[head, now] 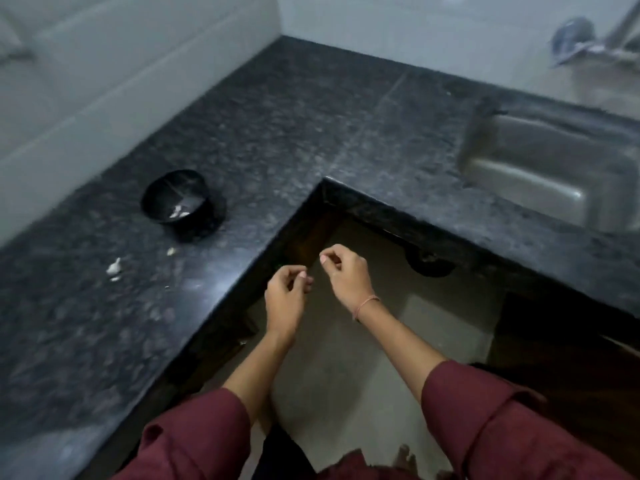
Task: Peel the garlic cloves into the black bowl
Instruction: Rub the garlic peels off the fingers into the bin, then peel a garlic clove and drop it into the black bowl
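The black bowl [183,206] stands on the dark granite counter [242,140] at the left, with a few pale garlic pieces inside it. A whitish garlic clove [114,266] and a smaller piece [170,251] lie on the counter in front of the bowl. My left hand [285,296] and my right hand [344,271] hover close together off the counter's inner corner, over the floor. The fingers of both are curled with the fingertips drawn towards the thumb. Blur hides whether anything small sits between the fingers. Both hands are well right of the bowl.
A steel sink [554,168] is set into the counter at the right, with a tap fitting [581,39] on the wall above. White tiled walls back the L-shaped counter. A drain pipe [429,263] hangs under the counter edge. Below is grey floor [346,375].
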